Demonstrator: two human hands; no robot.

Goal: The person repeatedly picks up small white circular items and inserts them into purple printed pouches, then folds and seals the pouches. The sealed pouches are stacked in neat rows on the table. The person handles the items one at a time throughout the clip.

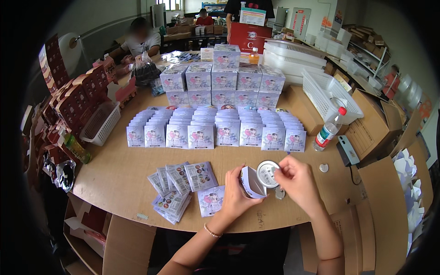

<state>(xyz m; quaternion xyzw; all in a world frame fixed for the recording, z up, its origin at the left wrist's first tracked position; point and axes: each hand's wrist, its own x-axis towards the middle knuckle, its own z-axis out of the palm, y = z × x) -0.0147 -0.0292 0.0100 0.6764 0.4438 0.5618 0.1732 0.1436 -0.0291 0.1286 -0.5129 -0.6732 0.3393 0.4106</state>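
Near the table's front edge my left hand point(234, 198) grips a lilac printed packet point(250, 184), tilted with its mouth open to the right. My right hand point(298, 182) pinches a round badge point(266, 174) by its edge. Its silver-rimmed face shows, right at the packet's mouth; whether part of it is inside I cannot tell. One flat packet point(209, 202) lies left of my left wrist. Farther left is a loose pile of packets point(173, 204), backs up. Small silvery discs point(280, 193) lie beneath my right hand, and a white one point(324, 168) sits to its right.
Rows of filled-looking packets point(200, 138) stand across the table before stacked lilac boxes point(224, 81). A water bottle point(326, 130), a white basket point(330, 98) and cartons point(373, 123) are at right. Red boxes point(82, 94) and another basket point(101, 123) line the left. Other people work behind.
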